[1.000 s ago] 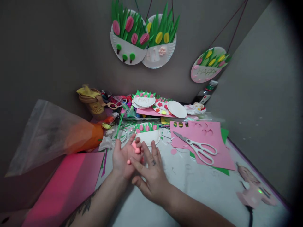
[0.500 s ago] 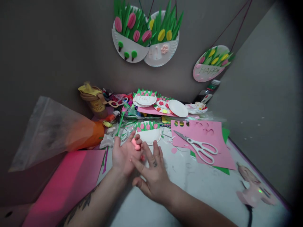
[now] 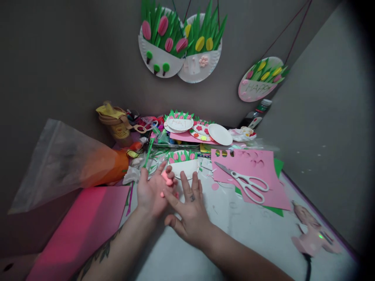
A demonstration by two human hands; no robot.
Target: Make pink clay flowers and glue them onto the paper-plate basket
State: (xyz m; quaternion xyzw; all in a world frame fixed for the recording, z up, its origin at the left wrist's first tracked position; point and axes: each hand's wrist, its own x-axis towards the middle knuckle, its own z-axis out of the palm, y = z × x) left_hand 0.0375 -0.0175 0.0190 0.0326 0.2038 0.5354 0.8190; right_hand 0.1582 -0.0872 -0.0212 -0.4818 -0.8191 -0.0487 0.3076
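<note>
Near the middle of the frame, the left hand [image 3: 151, 197] lies palm up, thumb out, its curled fingers holding a pink clay lump [image 3: 167, 179]; a small pink clay ball [image 3: 162, 194] sits on the palm. The right hand [image 3: 191, 216] is spread, index fingertip at that ball. Just above stands a tulip-trimmed paper plate [image 3: 185, 169]; white-handled scissors [image 3: 250, 185] lie right of centre on pink paper [image 3: 265, 163].
</note>
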